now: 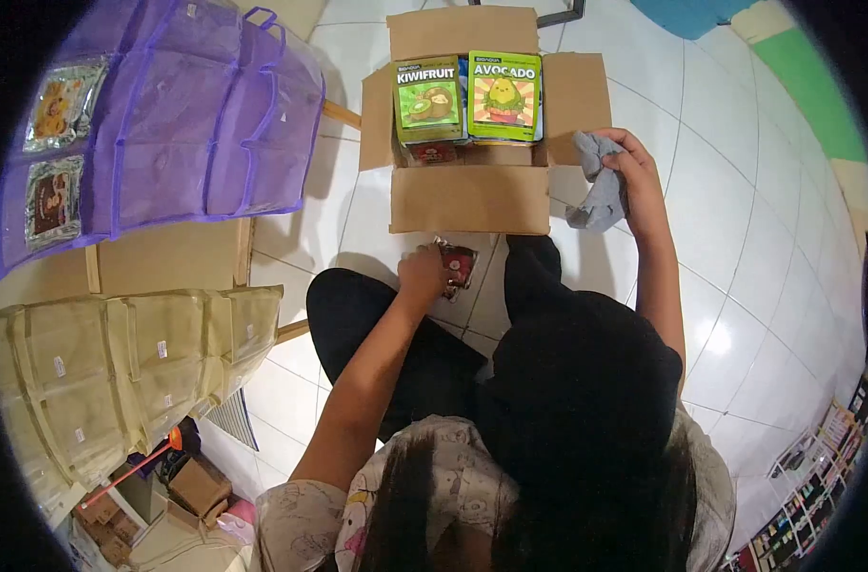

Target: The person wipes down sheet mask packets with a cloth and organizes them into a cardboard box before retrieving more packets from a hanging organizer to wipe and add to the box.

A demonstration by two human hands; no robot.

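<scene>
My left hand [423, 276] grips a small shiny packet [458, 266] with a dark red label, low over the floor in front of the box. At the right of the box, my right hand [632, 169] holds a crumpled grey cloth [601, 195] that hangs down from the fingers. The open cardboard box [470, 202] has its flaps spread out. Inside it stand a green kiwifruit packet [428, 98] at the left and a green avocado packet [504, 98] at the right. Below the kiwifruit packet, part of a red packet [432, 153] shows.
A purple pocket organizer [167, 124] lies at the upper left, with two silvery packets [64, 103] in its pockets. A beige pocket organizer [134, 372] is below it. Small cardboard boxes [200, 484] stand at the lower left, a stocked rack [806, 491] at the lower right.
</scene>
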